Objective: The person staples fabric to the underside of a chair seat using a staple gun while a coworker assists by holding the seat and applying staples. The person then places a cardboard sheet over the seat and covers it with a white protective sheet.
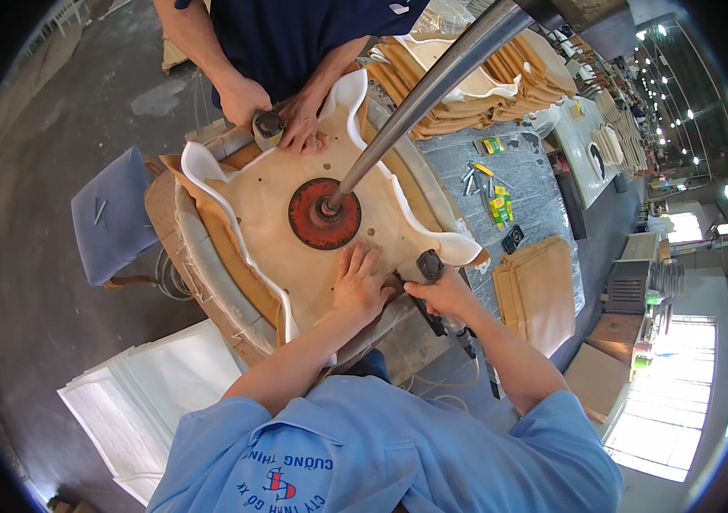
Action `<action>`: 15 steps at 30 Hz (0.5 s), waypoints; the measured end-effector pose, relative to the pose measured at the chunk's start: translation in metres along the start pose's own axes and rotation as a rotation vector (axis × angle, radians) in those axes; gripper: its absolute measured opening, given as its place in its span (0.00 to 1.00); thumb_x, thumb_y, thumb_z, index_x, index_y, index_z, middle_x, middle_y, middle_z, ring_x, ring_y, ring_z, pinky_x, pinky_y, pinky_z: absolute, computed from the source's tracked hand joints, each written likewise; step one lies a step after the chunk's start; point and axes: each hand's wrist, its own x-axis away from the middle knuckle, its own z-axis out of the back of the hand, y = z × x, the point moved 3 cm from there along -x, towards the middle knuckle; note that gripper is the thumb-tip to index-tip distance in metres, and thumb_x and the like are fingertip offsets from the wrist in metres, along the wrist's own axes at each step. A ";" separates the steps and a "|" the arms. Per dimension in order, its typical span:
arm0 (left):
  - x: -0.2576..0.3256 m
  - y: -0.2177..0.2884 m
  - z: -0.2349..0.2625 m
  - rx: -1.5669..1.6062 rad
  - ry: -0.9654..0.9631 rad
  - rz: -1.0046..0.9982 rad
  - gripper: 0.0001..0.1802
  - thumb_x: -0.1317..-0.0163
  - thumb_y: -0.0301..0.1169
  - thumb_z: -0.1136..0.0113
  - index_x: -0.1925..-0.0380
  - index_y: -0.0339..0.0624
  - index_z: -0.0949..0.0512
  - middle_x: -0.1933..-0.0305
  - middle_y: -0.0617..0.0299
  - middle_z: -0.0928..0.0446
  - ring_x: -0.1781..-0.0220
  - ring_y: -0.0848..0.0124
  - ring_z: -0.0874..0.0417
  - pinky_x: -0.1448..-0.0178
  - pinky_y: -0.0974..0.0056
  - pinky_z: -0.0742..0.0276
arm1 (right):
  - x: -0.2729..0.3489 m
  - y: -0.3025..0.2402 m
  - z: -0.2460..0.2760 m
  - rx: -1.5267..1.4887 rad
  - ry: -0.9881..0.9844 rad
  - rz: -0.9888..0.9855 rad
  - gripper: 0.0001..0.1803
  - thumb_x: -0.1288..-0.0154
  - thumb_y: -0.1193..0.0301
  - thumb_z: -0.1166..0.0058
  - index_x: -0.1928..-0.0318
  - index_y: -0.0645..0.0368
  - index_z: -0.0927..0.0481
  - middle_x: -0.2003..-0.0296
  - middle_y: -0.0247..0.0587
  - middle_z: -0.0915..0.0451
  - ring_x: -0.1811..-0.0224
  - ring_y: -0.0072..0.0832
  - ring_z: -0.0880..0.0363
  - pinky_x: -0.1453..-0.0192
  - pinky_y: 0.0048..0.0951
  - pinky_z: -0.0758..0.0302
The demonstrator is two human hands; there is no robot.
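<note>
Left hand (pixel 361 285) open, flat on beige panel (pixel 270 205) near its near edge; right hand (pixel 451 295) gripping staple gun (pixel 426 267) at panel's near-right corner; red disc (pixel 302 215) mid-panel.

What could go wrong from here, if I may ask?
The grey-and-black handheld tool in the bare right hand might slip toward the left hand, resting on the pale, wavy-edged panel. The panel might shift if the round red disc on the shiny metal rod loosens.

Grey floor (pixel 35 282) — bright window (pixel 665 398).
</note>
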 end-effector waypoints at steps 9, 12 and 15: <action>0.000 -0.001 -0.002 0.023 0.041 0.041 0.10 0.38 0.39 0.26 0.61 0.49 0.06 0.21 0.59 0.28 0.12 0.50 0.41 0.07 0.35 0.56 | 0.002 0.001 -0.010 0.071 -0.067 0.019 0.19 0.31 0.62 0.23 0.52 0.64 0.14 0.73 0.36 0.16 0.83 0.22 0.22 0.80 0.30 0.27; 0.001 -0.004 -0.001 0.016 0.051 0.020 0.10 0.38 0.40 0.26 0.62 0.49 0.06 0.21 0.58 0.28 0.11 0.49 0.42 0.07 0.35 0.56 | 0.000 -0.003 -0.010 0.186 -0.004 0.095 0.19 0.31 0.62 0.23 0.51 0.63 0.13 0.73 0.36 0.16 0.83 0.22 0.22 0.78 0.30 0.26; 0.010 -0.007 0.008 -0.014 -0.026 0.027 0.11 0.35 0.41 0.27 0.60 0.49 0.06 0.19 0.57 0.30 0.09 0.47 0.44 0.07 0.34 0.58 | -0.001 0.001 -0.010 0.140 -0.010 0.098 0.20 0.31 0.62 0.24 0.48 0.63 0.13 0.74 0.35 0.16 0.82 0.22 0.21 0.77 0.30 0.26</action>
